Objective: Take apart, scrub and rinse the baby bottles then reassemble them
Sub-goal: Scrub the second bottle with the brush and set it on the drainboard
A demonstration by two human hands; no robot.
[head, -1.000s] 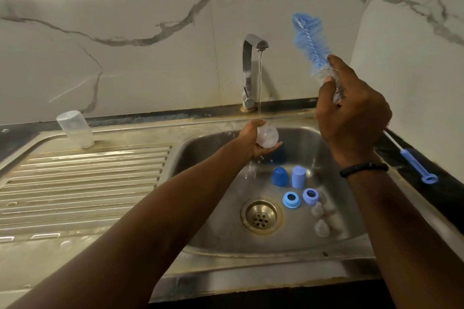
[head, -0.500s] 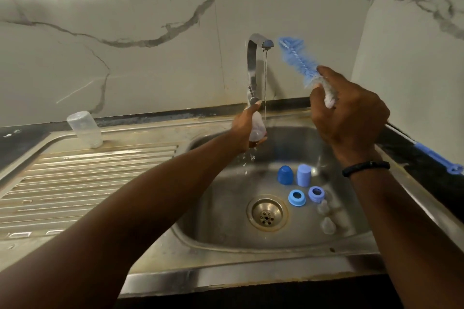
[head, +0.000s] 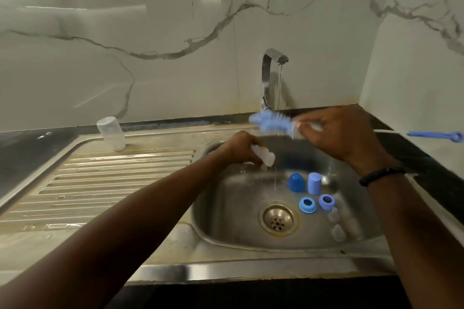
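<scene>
- Over the sink (head: 226, 243), left hand (head: 241, 148) grips the clear bottle (head: 263, 156), tilted beside the tap stream.
- Right hand (head: 336, 135) clamps the blue brush (head: 272, 124), bristles just above the bottle.
- Caps (head: 296, 182) and rings (head: 306, 205) sit below both hands.

Your left hand (head: 238, 148) holds a clear plastic baby bottle (head: 263, 155) over the rear left of the stainless steel sink basin (head: 226, 221), just left of the water stream from the chrome tap (head: 270, 78) behind it. Your right hand (head: 336, 135) holds a blue bristled bottle brush (head: 271, 124) above and right of that bottle, head pointing left. In the basin, right of the round metal drain (head: 278, 219), two blue plastic caps (head: 296, 182) stand behind two blue screw rings (head: 306, 205). An upturned clear bottle (head: 111, 133) stands on the ribbed steel drainboard (head: 100, 183), far left.
</scene>
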